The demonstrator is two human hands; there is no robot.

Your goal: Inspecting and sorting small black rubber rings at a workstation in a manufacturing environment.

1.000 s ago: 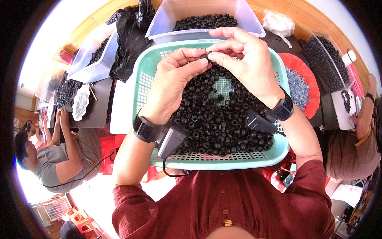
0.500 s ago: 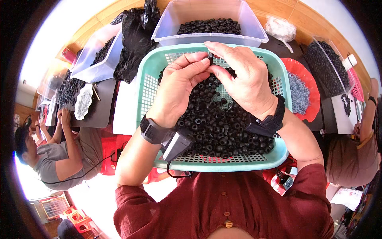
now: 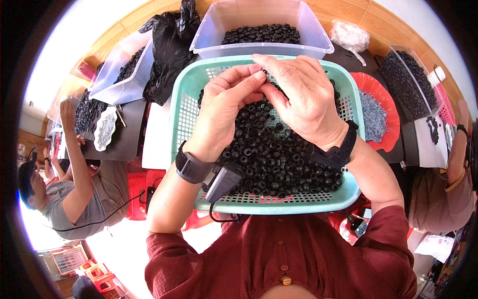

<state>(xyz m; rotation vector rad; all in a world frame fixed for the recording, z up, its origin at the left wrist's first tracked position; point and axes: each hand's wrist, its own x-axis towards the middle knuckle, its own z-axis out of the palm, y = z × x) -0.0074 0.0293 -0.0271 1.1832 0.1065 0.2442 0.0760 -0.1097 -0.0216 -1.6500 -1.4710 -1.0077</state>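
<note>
The left hand [image 3: 219,105], grip narrow, pinches a small, mostly hidden black piece [image 3: 264,72]; whether the right hand [image 3: 308,102] grips it I cannot tell. From left: translucent plastic bin [image 3: 124,89] of black bits [image 3: 131,65], perforated green basket [image 3: 271,209] of hollow beads [image 3: 269,164] beneath, scalloped red dish [image 3: 393,109] of grey-blue bits [image 3: 372,117].
</note>
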